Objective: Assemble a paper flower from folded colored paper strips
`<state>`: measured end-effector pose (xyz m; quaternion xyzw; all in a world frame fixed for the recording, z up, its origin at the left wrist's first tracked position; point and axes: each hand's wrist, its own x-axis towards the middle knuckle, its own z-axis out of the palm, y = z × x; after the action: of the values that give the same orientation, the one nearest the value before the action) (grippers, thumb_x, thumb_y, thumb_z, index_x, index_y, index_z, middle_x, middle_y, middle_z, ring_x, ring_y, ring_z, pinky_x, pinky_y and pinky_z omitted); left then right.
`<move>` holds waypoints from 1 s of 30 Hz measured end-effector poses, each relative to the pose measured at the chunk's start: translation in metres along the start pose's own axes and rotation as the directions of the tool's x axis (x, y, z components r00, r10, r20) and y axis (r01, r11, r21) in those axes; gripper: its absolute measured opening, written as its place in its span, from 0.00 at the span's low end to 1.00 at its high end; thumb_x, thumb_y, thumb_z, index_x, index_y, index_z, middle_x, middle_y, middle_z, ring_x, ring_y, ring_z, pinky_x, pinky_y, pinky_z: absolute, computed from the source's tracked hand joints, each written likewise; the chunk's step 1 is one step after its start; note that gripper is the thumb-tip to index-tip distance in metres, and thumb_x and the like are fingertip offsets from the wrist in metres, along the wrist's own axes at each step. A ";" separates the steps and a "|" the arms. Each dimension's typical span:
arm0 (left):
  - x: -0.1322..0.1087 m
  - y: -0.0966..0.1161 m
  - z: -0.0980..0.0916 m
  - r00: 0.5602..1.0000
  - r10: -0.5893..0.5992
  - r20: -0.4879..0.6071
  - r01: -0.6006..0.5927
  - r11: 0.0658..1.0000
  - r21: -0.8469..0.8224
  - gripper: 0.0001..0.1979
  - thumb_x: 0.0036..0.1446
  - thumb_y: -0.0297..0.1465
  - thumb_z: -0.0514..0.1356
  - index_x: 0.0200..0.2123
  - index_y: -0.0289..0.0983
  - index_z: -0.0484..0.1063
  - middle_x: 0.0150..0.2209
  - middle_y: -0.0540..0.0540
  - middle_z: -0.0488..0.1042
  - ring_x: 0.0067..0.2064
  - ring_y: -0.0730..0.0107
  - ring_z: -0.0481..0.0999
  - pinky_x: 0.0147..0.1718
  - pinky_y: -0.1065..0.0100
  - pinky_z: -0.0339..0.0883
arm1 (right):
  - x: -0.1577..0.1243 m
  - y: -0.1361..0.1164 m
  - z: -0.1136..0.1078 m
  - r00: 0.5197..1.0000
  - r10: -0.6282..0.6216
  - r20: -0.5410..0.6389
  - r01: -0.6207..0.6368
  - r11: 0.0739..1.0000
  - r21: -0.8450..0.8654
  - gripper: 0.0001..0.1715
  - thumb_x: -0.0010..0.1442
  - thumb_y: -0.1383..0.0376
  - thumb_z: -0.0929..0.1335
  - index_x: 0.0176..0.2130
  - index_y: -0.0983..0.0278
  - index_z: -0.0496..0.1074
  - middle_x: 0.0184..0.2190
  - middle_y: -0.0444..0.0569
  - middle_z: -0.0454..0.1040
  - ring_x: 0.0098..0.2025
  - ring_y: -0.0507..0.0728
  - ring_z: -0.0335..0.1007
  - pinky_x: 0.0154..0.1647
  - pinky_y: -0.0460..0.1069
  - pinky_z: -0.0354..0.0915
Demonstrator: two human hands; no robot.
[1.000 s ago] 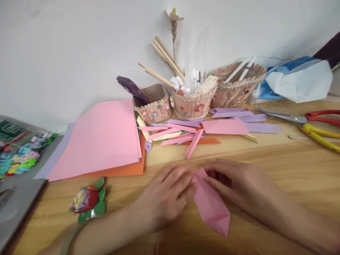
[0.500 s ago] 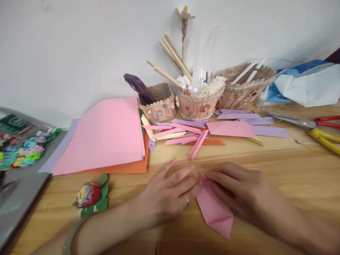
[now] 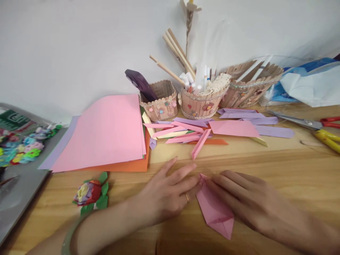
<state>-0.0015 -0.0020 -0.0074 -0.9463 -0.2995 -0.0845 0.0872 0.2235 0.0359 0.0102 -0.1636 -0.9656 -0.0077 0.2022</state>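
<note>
A folded piece of pink paper (image 3: pixel 215 210) lies on the wooden table, slanting between my two hands, with creases near its lower end. My left hand (image 3: pixel 170 193), wearing a ring, has its fingers spread, and a fingertip touches the paper's upper left edge near the pointed top. My right hand (image 3: pixel 244 198) presses its closed-together fingers along the paper's upper right edge; its thumb is mostly hidden. At left, near my left forearm, sits a paper flower (image 3: pixel 89 193) with green leaves.
Stacked coloured sheets (image 3: pixel 103 134) lie at left. Behind my hands are folded paper strips (image 3: pixel 180 131) and a flat pink piece (image 3: pixel 233 128). Decorated baskets (image 3: pixel 203 104) stand by the wall, one holding a phone (image 3: pixel 140 85). Scissors (image 3: pixel 308 122) rest at right.
My right hand's fingers have shifted from the pointed top slightly down along the paper's right edge. My left hand stays nearly in place. The view has shifted slightly.
</note>
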 end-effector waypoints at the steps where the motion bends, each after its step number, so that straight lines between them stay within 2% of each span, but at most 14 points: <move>1: 0.000 0.000 0.000 1.000 -0.001 -0.001 0.001 1.000 0.002 0.18 0.62 0.27 0.48 0.54 0.36 0.63 0.56 0.48 0.65 0.61 0.63 0.54 0.62 0.52 0.37 | 0.000 0.000 0.000 1.000 -0.002 -0.002 0.002 1.000 -0.002 0.25 0.64 0.76 0.49 0.32 0.70 0.69 0.23 0.52 0.71 0.24 0.54 0.65 0.22 0.48 0.64; 4: 0.000 0.001 0.000 1.000 -0.006 0.003 0.006 1.000 0.000 0.17 0.62 0.27 0.48 0.54 0.36 0.63 0.56 0.47 0.66 0.61 0.63 0.54 0.61 0.51 0.39 | -0.001 0.001 0.000 1.000 -0.019 0.005 0.019 1.000 -0.012 0.24 0.64 0.76 0.49 0.31 0.70 0.69 0.23 0.51 0.72 0.25 0.55 0.65 0.22 0.49 0.62; 7: 0.000 0.001 0.000 1.000 -0.002 0.010 0.002 1.000 -0.013 0.17 0.62 0.27 0.48 0.54 0.36 0.63 0.56 0.48 0.66 0.62 0.63 0.53 0.62 0.52 0.37 | -0.002 0.000 0.001 0.999 -0.024 0.031 0.024 1.000 -0.007 0.23 0.64 0.76 0.50 0.33 0.70 0.69 0.24 0.51 0.71 0.26 0.55 0.64 0.22 0.50 0.62; 12: 0.001 0.001 -0.002 0.999 0.008 0.033 -0.008 1.000 -0.012 0.18 0.63 0.28 0.46 0.55 0.36 0.61 0.57 0.46 0.65 0.62 0.64 0.52 0.61 0.52 0.39 | -0.004 0.001 0.003 0.997 -0.016 0.076 0.013 0.999 0.033 0.24 0.64 0.75 0.50 0.35 0.69 0.70 0.26 0.51 0.71 0.28 0.55 0.64 0.24 0.50 0.63; 17: 0.004 0.002 -0.006 0.999 -0.001 0.050 0.002 1.000 -0.014 0.18 0.63 0.28 0.46 0.54 0.38 0.62 0.55 0.49 0.66 0.61 0.63 0.52 0.61 0.52 0.41 | -0.005 0.003 0.004 0.996 0.016 0.087 -0.022 0.997 0.070 0.21 0.65 0.73 0.52 0.34 0.69 0.70 0.27 0.51 0.70 0.29 0.55 0.64 0.27 0.50 0.64; 23: 0.008 0.005 -0.005 0.996 -0.084 0.042 0.085 0.996 -0.013 0.15 0.62 0.29 0.49 0.51 0.42 0.66 0.49 0.46 0.69 0.59 0.60 0.55 0.57 0.50 0.49 | -0.005 0.004 0.013 0.984 0.082 0.156 -0.112 0.975 0.191 0.18 0.65 0.71 0.54 0.37 0.68 0.70 0.32 0.52 0.70 0.34 0.56 0.65 0.33 0.52 0.65; 27: 0.007 0.005 -0.004 0.996 -0.079 0.027 0.080 0.997 -0.004 0.15 0.62 0.30 0.50 0.51 0.44 0.66 0.50 0.46 0.68 0.59 0.59 0.54 0.56 0.50 0.51 | -0.003 0.004 0.015 0.958 0.173 0.229 -0.231 0.938 0.259 0.12 0.60 0.71 0.59 0.39 0.66 0.70 0.34 0.52 0.69 0.37 0.57 0.65 0.37 0.54 0.66; 30: 0.007 0.004 -0.006 0.996 -0.070 0.058 0.070 0.998 0.002 0.16 0.62 0.30 0.49 0.52 0.44 0.65 0.51 0.47 0.68 0.59 0.60 0.54 0.56 0.50 0.50 | -0.002 0.011 0.008 0.934 0.238 0.267 -0.327 0.871 0.366 0.18 0.57 0.74 0.58 0.45 0.66 0.69 0.38 0.53 0.68 0.39 0.56 0.66 0.39 0.52 0.66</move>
<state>0.0057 -0.0026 -0.0008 -0.9373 -0.3350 -0.0600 0.0755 0.2255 0.0462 0.0019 -0.2583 -0.9274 0.2396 0.1257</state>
